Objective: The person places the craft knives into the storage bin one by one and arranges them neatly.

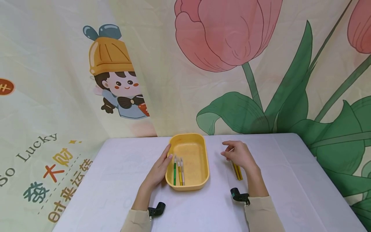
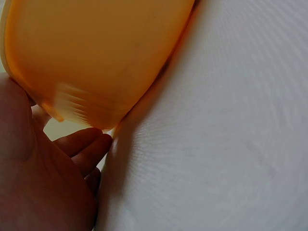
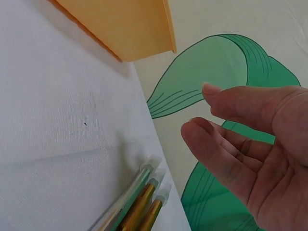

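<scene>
A yellow plastic tray rests on the white-covered table, with three slim capped pens, one green, one yellow and one pale, lying along its left side. My left hand holds the tray's left side, thumb at the rim and fingers along the outer wall; in the left wrist view, fingertips reach low on the tray. Over another small group of capped pens, my right hand hovers with thumb and fingers apart. In the right wrist view those gold and greenish pens have clear caps.
The white tablecloth spreads on both sides of the tray. Behind the table's back edge hangs a printed curtain with tulips and a cartoon figure. Black wrist cameras sit on both wrists.
</scene>
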Tool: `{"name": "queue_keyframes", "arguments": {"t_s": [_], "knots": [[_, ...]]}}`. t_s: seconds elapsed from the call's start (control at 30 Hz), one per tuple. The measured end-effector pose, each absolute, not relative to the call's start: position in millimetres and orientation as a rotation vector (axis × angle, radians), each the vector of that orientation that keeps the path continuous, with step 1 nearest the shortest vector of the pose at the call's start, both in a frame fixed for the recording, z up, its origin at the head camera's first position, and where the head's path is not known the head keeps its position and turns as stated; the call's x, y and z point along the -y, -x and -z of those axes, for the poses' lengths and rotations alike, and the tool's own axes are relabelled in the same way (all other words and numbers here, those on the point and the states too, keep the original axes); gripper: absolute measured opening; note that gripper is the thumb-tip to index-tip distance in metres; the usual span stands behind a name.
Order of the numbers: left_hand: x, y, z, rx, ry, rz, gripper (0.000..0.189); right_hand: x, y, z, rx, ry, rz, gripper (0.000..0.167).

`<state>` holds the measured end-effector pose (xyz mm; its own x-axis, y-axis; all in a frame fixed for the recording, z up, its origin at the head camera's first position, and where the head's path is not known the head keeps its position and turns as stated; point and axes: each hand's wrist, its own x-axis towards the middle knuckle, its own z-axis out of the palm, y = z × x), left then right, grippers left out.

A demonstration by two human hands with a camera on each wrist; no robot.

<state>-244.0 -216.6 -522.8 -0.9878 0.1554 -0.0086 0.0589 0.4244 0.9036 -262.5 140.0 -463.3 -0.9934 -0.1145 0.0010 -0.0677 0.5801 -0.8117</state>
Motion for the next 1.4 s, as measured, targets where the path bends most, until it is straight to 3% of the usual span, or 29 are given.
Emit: {"name": "queue_keyframes", "arguments": {"t_s": [0.37, 1.4], "knots": [[217, 244, 523, -2.587, -0.198, -1.611, 0.061, -149, 264, 466, -2.75, 0.043, 1.334, 0.044], [218, 245, 524, -2.573, -0.225, -1.627, 0.059, -155, 266, 477, -2.761, 0.07, 1.139, 0.038]]}}
